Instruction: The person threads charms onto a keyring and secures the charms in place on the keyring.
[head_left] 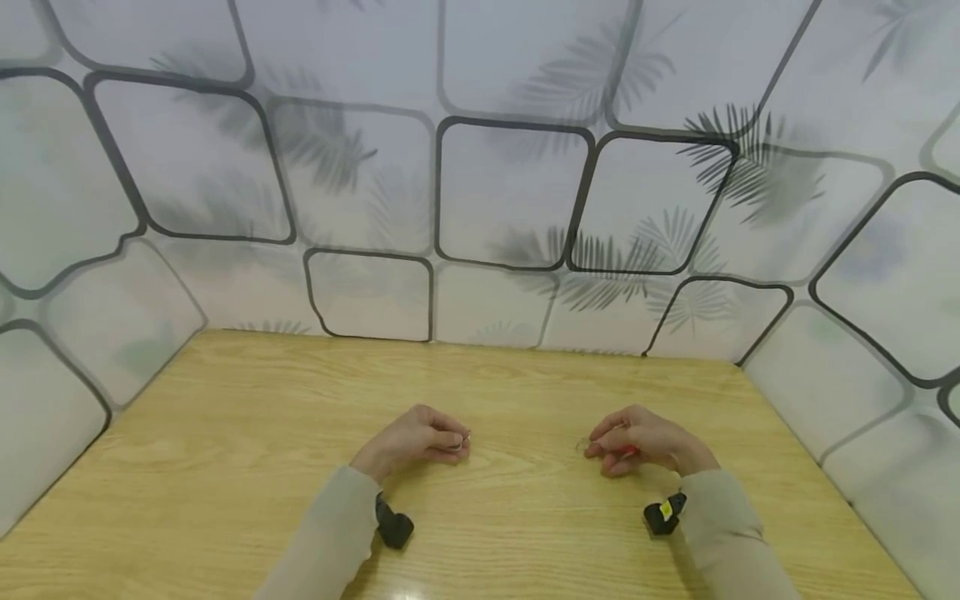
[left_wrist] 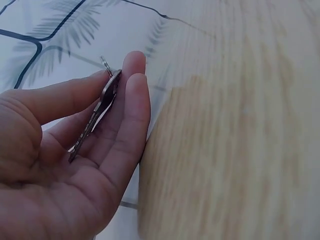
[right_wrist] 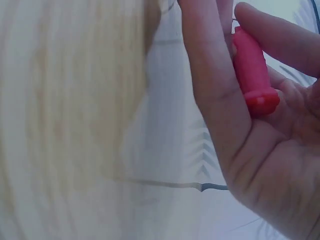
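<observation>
My left hand (head_left: pixel 412 435) pinches a small bunch of metal keys (left_wrist: pixel 96 115) between thumb and fingers, a little above the table. In the left wrist view the blades point back toward the palm, and a thin key ring (left_wrist: pixel 105 65) sticks out past the thumb tip. Across from it, my right hand (head_left: pixel 647 437) holds a red keychain charm (right_wrist: pixel 251 67), a short cylinder with a flared end lying against the fingers. A thin wire ring (head_left: pixel 581 444) shows beyond the right fingertips in the head view. The two hands are apart, facing each other.
Both hands are over a light wood-grain table (head_left: pixel 517 525). Patterned cloth walls (head_left: pixel 510 200) with dark outlines and leaf prints rise behind it and at both sides. Each wrist carries a small black camera (head_left: pixel 393 527).
</observation>
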